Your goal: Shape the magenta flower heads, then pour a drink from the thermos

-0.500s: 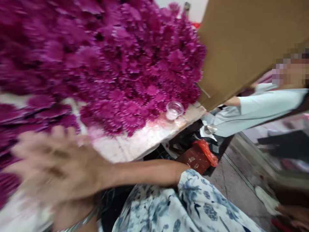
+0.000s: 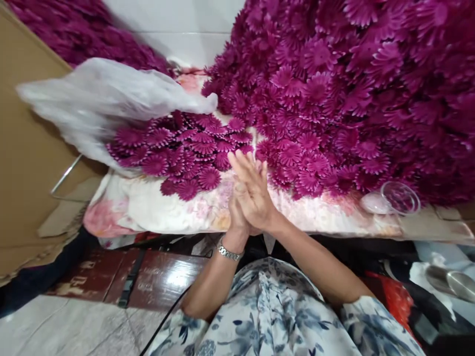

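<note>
My right hand [image 2: 252, 190] and my left hand [image 2: 234, 215] are pressed flat together, palm to palm, fingers stretched out and pointing away from me. The right hand covers most of the left. Nothing shows between them. A metal watch [image 2: 229, 252] is on my left wrist. The hands hover over the near edge of a table covered with a floral cloth [image 2: 156, 207]. Just beyond the fingertips lie flat magenta flower pieces [image 2: 185, 148], and a big heap of the same flowers [image 2: 334, 89] rises to the right.
A clear plastic bag [image 2: 100, 99] lies across the flowers at the left. Cardboard [image 2: 25, 148] stands at the far left. A small clear cup [image 2: 400, 198] sits at the table's right edge. Below the table are a dark red box [image 2: 156, 279] and a red bag [image 2: 395, 299].
The view has swung from the right side to the left of the table. My blurred, spread hand has come in and now meets the other hand palm to palm.
</note>
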A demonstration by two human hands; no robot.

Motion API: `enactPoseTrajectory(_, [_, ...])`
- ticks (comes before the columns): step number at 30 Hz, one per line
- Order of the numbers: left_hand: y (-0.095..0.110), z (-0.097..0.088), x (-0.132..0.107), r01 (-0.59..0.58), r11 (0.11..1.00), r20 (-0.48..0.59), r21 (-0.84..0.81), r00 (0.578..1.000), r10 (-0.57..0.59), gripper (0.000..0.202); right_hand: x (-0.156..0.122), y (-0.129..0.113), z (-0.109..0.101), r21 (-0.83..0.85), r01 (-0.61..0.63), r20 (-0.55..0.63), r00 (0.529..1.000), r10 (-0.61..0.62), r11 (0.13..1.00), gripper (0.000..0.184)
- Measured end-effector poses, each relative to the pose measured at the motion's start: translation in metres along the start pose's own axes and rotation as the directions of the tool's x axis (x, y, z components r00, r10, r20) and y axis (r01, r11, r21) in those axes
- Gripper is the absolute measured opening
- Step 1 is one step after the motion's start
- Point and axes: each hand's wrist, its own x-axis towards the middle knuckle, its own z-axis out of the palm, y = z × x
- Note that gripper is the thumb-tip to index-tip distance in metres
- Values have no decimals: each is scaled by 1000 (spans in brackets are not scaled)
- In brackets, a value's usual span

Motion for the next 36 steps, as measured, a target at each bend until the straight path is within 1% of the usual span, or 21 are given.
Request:
enactPoseTrajectory(1, [-2, 1, -1, 28, 999, 17, -19, 999, -28, 36, 6, 5, -1, -6, -10, -23, 1000, 10, 1000, 53])
enactPoseTrajectory(3, [-3, 0, -2, 72, 994, 9, -83, 997, -71, 31, 15, 14, -5, -25, -2, -46, 999, 0, 1000, 54])
enactPoseTrajectory(5, [2, -4, 1, 75, 987, -53, -141, 995, -84, 22, 17, 18, -10, -9, 46, -37, 998, -46, 999, 54])
enactPoseTrajectory(6, [6, -7, 3, 58, 986, -85, -154, 994, -72, 20, 16, 19, -13, 29, 66, -25, 998, -65, 997, 54])
enactPoseTrajectory(7, [11, -11, 5, 46, 986, -98, -161, 993, -62, 19, 13, 18, -18, 80, 75, -26, 997, -73, 994, 52])
enactPoseTrajectory(8, [15, -14, 7, 42, 985, -86, -165, 995, -57, 22, 10, 17, -22, 132, 74, -42, 997, -69, 989, 49])
enactPoseTrajectory(10, [22, -18, 8, 51, 984, -35, -168, 998, -58, 31, 2, 15, -31, 188, 58, -70, 996, -45, 980, 42])
enactPoseTrajectory(11, [25, -20, 8, 59, 984, -10, -169, 998, -62, 36, -2, 15, -34, 178, 59, -68, 997, -48, 982, 37])
enactPoseTrajectory(13, [25, -20, 7, 65, 982, 18, -177, 998, -62, 43, -10, 16, -36, 100, 92, -27, 996, -90, 991, 29])
enactPoseTrajectory(15, [22, -16, 5, 63, 978, 41, -200, 998, -55, 44, -18, 18, -35, 25, 142, 6, 990, -143, 989, 26])
enactPoseTrajectory(16, [20, -14, 4, 67, 974, 51, -217, 997, -57, 42, -21, 20, -34, 0, 162, -4, 987, -162, 987, 26])
enactPoseTrajectory(18, [16, -9, 1, 80, 968, 26, -239, 997, -75, 36, -26, 22, -35, -32, 196, -48, 979, -198, 980, 24])
enactPoseTrajectory(20, [12, -5, -3, 117, 969, -19, -220, 992, -124, 30, -29, 23, -40, -82, 234, -92, 966, -241, 969, 23])
enactPoseTrajectory(22, [9, -4, -9, 150, 975, -50, -164, 986, -160, 23, -31, 25, -47, -166, 260, -114, 953, -281, 951, 24])
enactPoseTrajectory(25, [4, -7, -17, 153, 985, -18, -81, 988, -155, 8, -34, 27, -59, -296, 238, -101, 955, -278, 925, 26])
enactPoseTrajectory(26, [3, -9, -18, 145, 987, -7, -71, 989, -146, 6, -35, 28, -62, -329, 226, -95, 958, -270, 917, 28])
enactPoseTrajectory(28, [-1, -11, -20, 139, 988, 0, -65, 990, -139, 7, -39, 28, -65, -365, 204, -113, 959, -260, 909, 30])
enactPoseTrajectory(31, [-5, -11, -22, 137, 990, -5, -15, 991, -137, 16, -45, 25, -62, -318, 177, -142, 962, -231, 932, 26])
enactPoseTrajectory(34, [-8, -9, -26, 145, 986, 5, 82, 989, -146, 28, -52, 22, -62, -247, 151, -92, 980, -178, 957, 19])
enactPoseTrajectory(36, [-9, -8, -27, 147, 981, -4, 128, 989, -148, 30, -57, 23, -73, -278, 144, -83, 981, -173, 950, 17])
